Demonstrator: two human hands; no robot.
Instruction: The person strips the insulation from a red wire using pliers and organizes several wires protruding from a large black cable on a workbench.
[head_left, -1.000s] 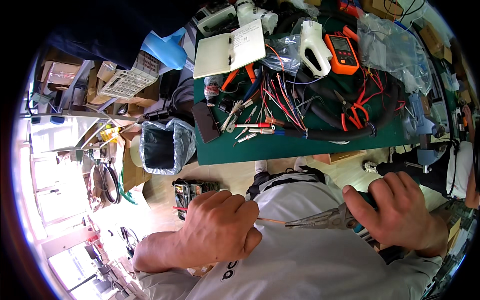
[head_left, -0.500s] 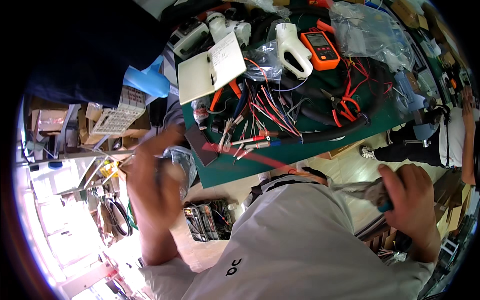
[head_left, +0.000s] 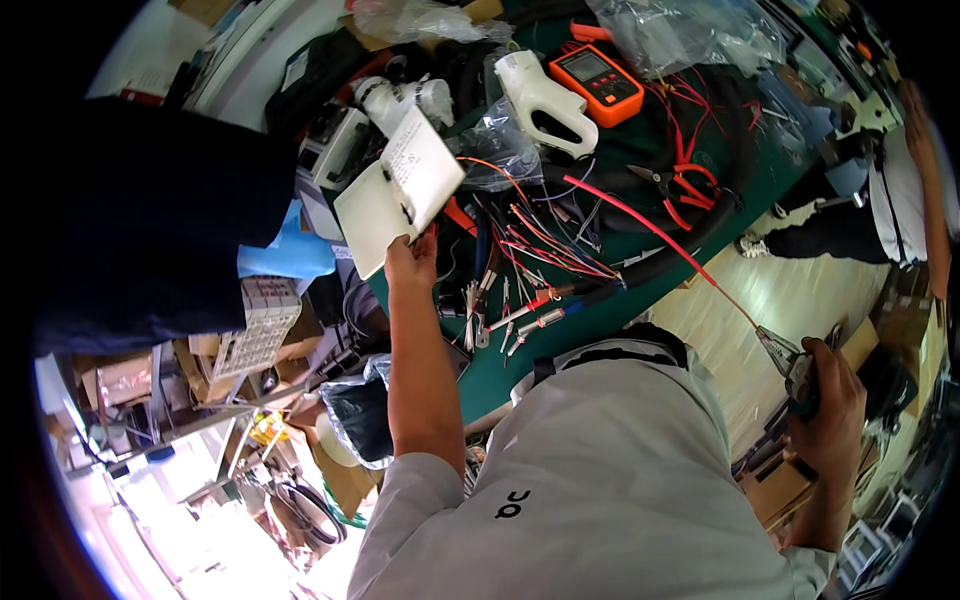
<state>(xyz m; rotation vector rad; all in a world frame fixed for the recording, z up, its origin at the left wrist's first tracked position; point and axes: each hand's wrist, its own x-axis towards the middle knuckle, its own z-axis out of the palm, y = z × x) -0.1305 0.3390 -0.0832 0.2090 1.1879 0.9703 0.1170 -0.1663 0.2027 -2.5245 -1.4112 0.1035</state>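
Observation:
My left hand [head_left: 412,262] reaches to the lower edge of the open notebook [head_left: 375,215], beside orange tool handles [head_left: 460,215]. Its fingers are closed, but what they grip is unclear. My right hand [head_left: 825,400] holds long-nose pliers [head_left: 785,360] off the right of the table. Their jaws are on the bare copper end of a long red insulated wire [head_left: 650,225], which slants up over the table. Loose colored wires [head_left: 540,250] with lugs lie right of my left hand, near a black cable [head_left: 650,270].
The green table [head_left: 470,385] carries an orange meter [head_left: 595,85], a white handheld tool [head_left: 545,105], orange-handled pliers [head_left: 690,195] and plastic bags [head_left: 680,30]. A dark-clothed person [head_left: 160,220] is at left, another person [head_left: 890,200] at right. A lined bin [head_left: 355,410] stands below left.
My left hand has left the wire and moved up to the notebook. The pliers are further right, and the red wire now extends up across the table. The view has shifted.

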